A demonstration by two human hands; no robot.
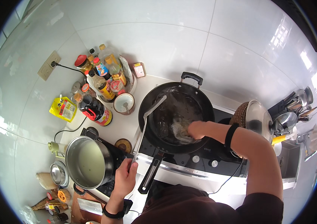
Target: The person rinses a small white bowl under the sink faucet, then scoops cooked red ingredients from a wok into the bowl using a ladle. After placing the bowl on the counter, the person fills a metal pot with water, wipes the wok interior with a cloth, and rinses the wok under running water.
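Observation:
A large black wok (pixel 203 106) with a long handle toward me and a small loop handle at the back sits on the black gas hob (pixel 175 159). My right hand (pixel 197 130) is down inside the wok, closed on a pale, wet, blurred cloth or scrubber (pixel 180 130) against its lower right part. Dark liquid wets the wok's bottom. My left hand (pixel 126 176) grips the lower end of a long metal utensil (pixel 141 134), possibly a spatula; its bent upper part reaches over the wok's left side.
Left of the wok stand a steel pot (pixel 69 165) of pale liquid, a small bowl (pixel 124 96) with a spoon and several sauce bottles (pixel 102 86). A cleaver (pixel 89 206) lies on a wooden board lower left. A domed lid (pixel 258 119) and a sink (pixel 287 156) are at right.

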